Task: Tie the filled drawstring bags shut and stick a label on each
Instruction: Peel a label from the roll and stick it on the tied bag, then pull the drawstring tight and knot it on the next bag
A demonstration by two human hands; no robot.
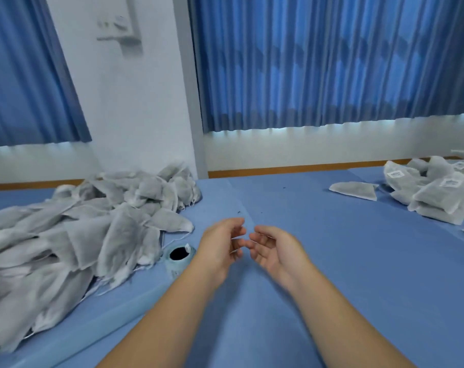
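Between bags, our hands met over the bare cloth

Our left hand (220, 245) and right hand (273, 248) hovered fingertip to fingertip above the table (331, 261), neither on a bag; the right lay palm-up with fingers loose, while a pale sliver by the left fingers was too blurred for us to tell whether they pinched a label or nothing. The unlabelled bags (79, 229) lay heaped to our left, the roll (178, 257) just beside the left wrist, and the labelled bags (438, 192) were stacked well apart at far right. We judged this the gap between bags: next we needed to reach left, draw one bag's strings tight, knot them, then peel a label from the roll
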